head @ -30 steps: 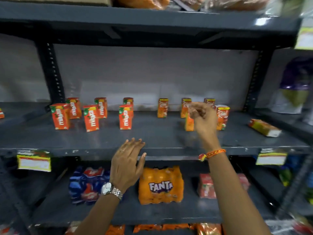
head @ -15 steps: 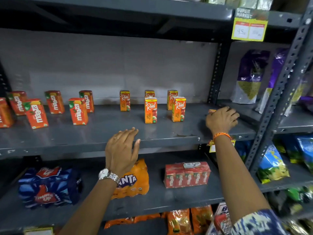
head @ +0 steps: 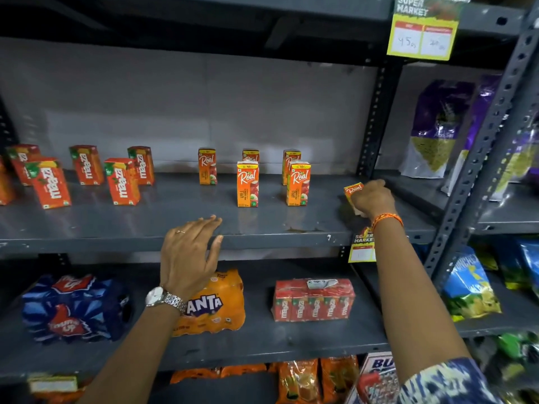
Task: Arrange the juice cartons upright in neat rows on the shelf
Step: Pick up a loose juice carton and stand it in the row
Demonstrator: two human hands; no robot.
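Note:
On the grey middle shelf [head: 175, 225] several orange Real cartons stand upright in two rows; the front pair are a carton [head: 247, 185] and its neighbour [head: 298, 185]. Red Maaza cartons [head: 121, 182] stand upright further left. My right hand [head: 373, 198] is closed around another Real carton [head: 352, 190] at the shelf's right end, tilted and partly hidden by my fingers. My left hand [head: 191, 252] hovers at the shelf's front edge, fingers spread, holding nothing.
A perforated upright post [head: 478, 158] borders the shelf on the right, with purple bags [head: 434, 129] beyond it. Below lie a Thums Up pack [head: 73, 307], a Fanta pack [head: 218, 304] and a Maaza multipack [head: 315, 300]. A price tag [head: 361, 246] hangs at the edge.
My right hand left the standing Real cartons, moved right and closed on the lying carton, which now lifts off the shelf. The view swung right. My left hand stayed at the shelf edge.

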